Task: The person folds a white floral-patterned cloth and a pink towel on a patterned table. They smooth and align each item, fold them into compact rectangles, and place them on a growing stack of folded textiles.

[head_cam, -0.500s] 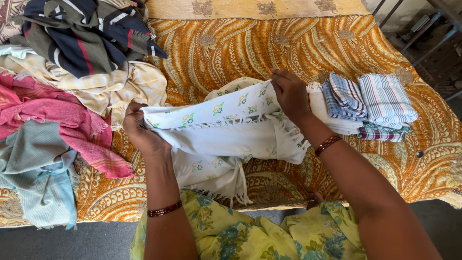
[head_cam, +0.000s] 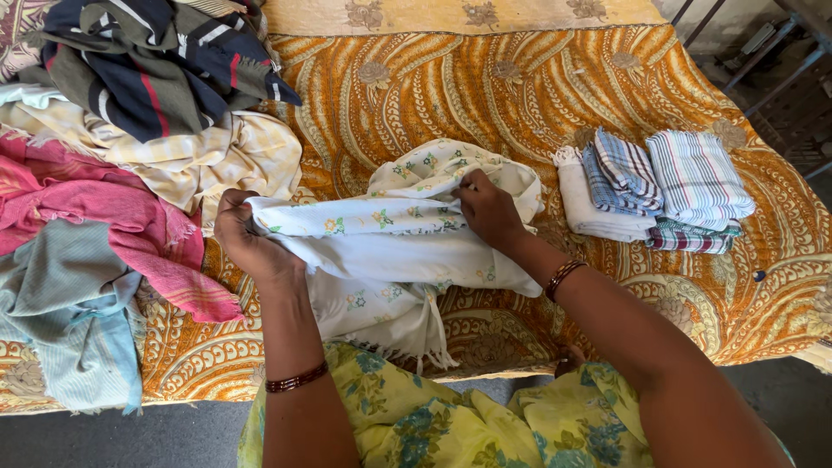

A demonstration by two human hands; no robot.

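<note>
- A heap of loose cloths [head_cam: 113, 173] lies well to the left of the white floral cloth: a dark striped one on top, a cream one, a pink one, and a pale blue-grey one nearest the bed's front edge.
- The left hand [head_cam: 247, 238] is closed in a pinch on the left end of the white floral cloth [head_cam: 390, 234], thumb and fingers pressed together over the gathered edge.
- The white floral cloth rests on the orange patterned bedspread [head_cam: 485, 95], stretched between both hands, its lower part with a fringe hanging off the front edge towards the person's yellow flowered garment [head_cam: 451, 416].
- The right hand [head_cam: 490, 208] grips the cloth's upper fold near its middle, fingertips pinched on the fabric; a bangle sits on each wrist.
- A stack of folded cloths [head_cam: 659, 191], white, blue-checked and striped, sits apart to the right of the white floral cloth.
</note>
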